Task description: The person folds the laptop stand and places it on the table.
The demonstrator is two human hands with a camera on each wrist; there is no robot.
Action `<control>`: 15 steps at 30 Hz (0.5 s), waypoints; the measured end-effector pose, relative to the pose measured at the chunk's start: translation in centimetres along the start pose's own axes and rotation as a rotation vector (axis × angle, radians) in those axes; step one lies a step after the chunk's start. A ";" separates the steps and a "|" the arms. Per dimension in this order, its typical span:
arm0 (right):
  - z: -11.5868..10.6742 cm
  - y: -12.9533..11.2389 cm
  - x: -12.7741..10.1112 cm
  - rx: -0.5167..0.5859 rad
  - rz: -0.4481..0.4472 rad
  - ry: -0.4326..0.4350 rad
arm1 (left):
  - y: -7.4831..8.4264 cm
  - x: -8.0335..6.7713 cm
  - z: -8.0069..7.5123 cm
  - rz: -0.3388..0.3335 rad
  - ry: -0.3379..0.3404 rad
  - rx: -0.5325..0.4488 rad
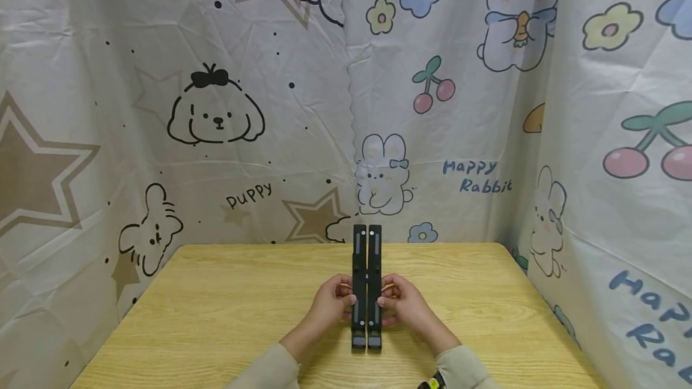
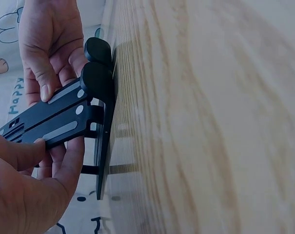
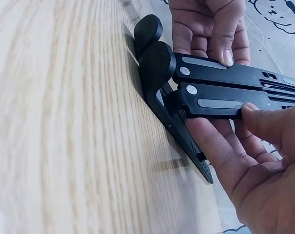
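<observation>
We have a stand [image 1: 359,284] pinched at the wood-grain counter [image 1: 227,305]
Pale cartoon-printed curtains [image 1: 303,107] hang behind and beside the counter; our left grip [image 1: 332,302] pinches the stand's left edge, our right grip [image 1: 405,302] its right edge, and the black stand lies lengthwise between them, pointing away from us

Cartoon curtains [image 1: 313,119] behind wooden table [image 1: 232,299].

Black twin-barred stand [image 1: 360,284], narrow and tilted, on wooden table [image 1: 243,305]

Free tabletop [image 1: 227,305] outside both hands [image 1: 330,302] [image 1: 405,302], stand [image 1: 374,284] between
</observation>
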State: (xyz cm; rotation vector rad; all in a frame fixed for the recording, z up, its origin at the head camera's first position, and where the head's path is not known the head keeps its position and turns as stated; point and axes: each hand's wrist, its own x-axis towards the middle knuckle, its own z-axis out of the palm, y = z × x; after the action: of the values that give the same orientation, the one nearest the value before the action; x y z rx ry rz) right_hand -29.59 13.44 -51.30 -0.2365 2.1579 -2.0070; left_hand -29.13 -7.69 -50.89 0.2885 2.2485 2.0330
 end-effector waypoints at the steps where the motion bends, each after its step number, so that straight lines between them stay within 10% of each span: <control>1: 0.0 0.0 0.0 -0.002 -0.003 -0.003 | 0.0 0.0 0.1 -0.002 -0.002 0.001; 15: -1.5 -1.5 0.2 -0.188 -0.029 -0.066 | 0.7 0.2 0.4 -0.017 -0.029 0.056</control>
State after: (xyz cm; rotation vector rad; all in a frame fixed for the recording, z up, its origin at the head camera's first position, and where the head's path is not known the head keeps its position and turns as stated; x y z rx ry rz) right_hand -30.16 14.79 -49.74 -0.3568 2.3147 -1.7838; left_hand -29.16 -7.24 -50.24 0.2999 2.2853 1.9472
